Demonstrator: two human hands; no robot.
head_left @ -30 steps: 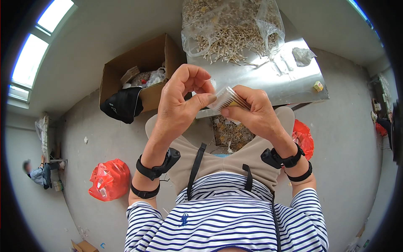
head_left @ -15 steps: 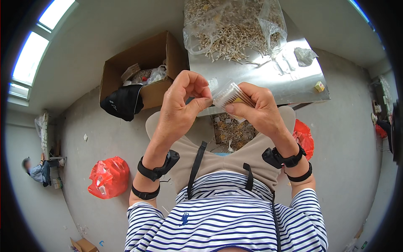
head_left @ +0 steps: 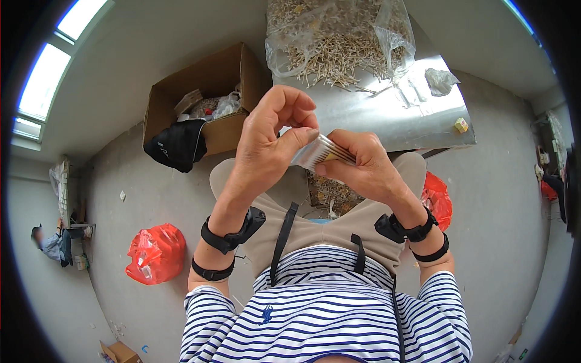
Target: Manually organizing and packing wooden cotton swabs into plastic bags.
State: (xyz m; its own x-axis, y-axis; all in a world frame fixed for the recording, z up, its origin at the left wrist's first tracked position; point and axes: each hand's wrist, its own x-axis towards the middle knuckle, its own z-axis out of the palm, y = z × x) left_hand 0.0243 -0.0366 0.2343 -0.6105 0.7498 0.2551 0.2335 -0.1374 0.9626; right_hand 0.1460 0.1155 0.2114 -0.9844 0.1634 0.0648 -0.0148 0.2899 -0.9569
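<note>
A small clear plastic bag of cotton swabs (head_left: pixel 319 153), with a yellow patch on it, is held above my lap. My right hand (head_left: pixel 366 162) grips it by the stick side, thumb across the front and fingers behind. At the bag's upper left end, my left hand (head_left: pixel 266 145) is closed in a pinch, thumb against the forefinger at the plastic edge. Its other fingers are curled. What lies right between the left thumb and finger is too small to make out clearly.
A metal table (head_left: pixel 417 124) ahead carries a heap of loose swabs (head_left: pixel 339 57) in clear plastic. To its left stands a cardboard box (head_left: pixel 224 130) with a black cloth (head_left: pixel 177 147) over its edge. Red plastic bags (head_left: pixel 156 254) sit on the floor. Another person (head_left: pixel 53 245) is far left.
My left hand has shifted slightly up and right over the bag's end. The bag, in my right hand, has tilted and moved a little left and down.
</note>
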